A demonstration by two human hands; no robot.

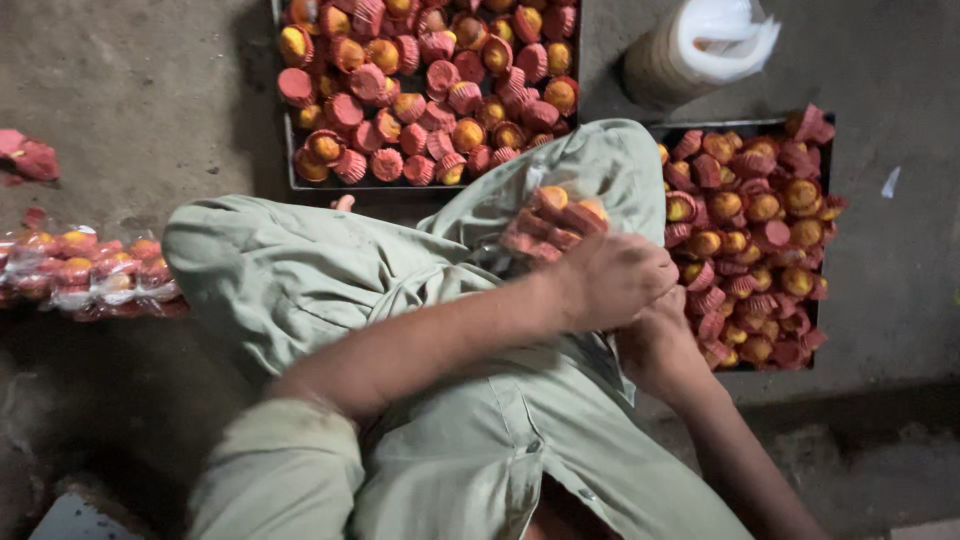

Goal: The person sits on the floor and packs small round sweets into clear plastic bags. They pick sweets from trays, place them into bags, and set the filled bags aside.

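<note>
Head view. The person sits cross-legged on a concrete floor [150,110], knees in pale green cloth. The left hand [610,280] reaches across the lap, and its grip is curled around a short row of small cakes [555,222] in red pleated paper cups, held over the knee. The right hand [660,350] lies just under and touching the left; whether its grip is pressed together or spread cannot be told, as the left hand covers its fingers.

Taking the held row as landmark: a dark tray [745,126] heaped with like cakes lies just beyond it, on the far side from the lap; a second tray [290,170], equally full, lies up and away from it, past the other knee. A white-wrapped roll [700,50] stands between the two trays. Clear-wrapped packs of cakes [90,272] lie well apart, past the far knee.

Judged by look, the cakes are light, soft and crumbly, with thin cups that crush easily; they are best gripped gently along the cup sides.
</note>
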